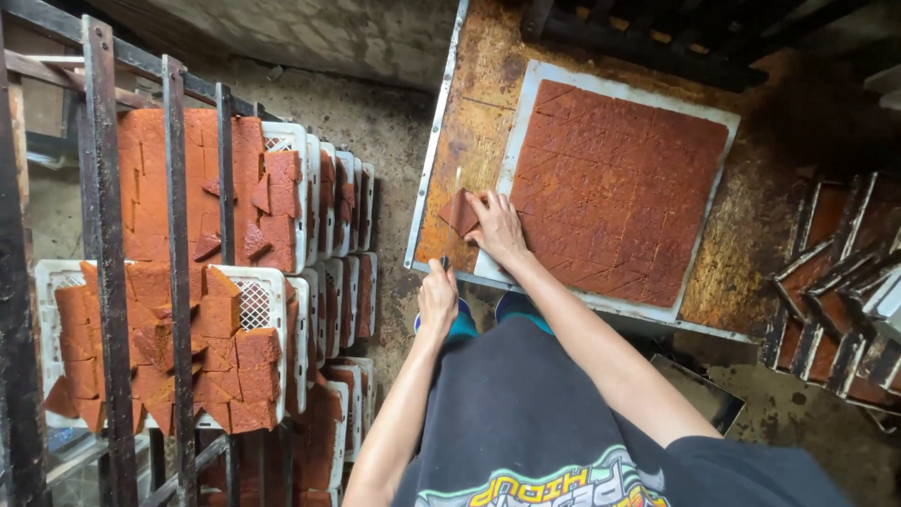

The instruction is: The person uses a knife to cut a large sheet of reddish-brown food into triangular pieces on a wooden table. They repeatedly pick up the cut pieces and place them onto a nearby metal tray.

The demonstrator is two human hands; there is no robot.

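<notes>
right hand (496, 225) pinching a cut red-brown square (460, 212) at the scored slab's (619, 188) nine o'clock edge. left hand (437, 299) closed round a dark-handled knife (452, 221) — the thin piece may tear, or fingers meet the blade

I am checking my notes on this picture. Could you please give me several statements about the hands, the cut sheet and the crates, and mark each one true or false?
1. The right hand lifts a cut piece at the left edge of the reddish-brown sheet. True.
2. The sheet is still uncut. False: score lines divide it into squares, with triangles along its edges.
3. The left hand holds a thin tool with a dark handle near the tray's corner. True.
4. The white crates on the left are empty. False: they are filled with reddish-brown pieces.
5. The tray lies on a rusty table. True.
</notes>
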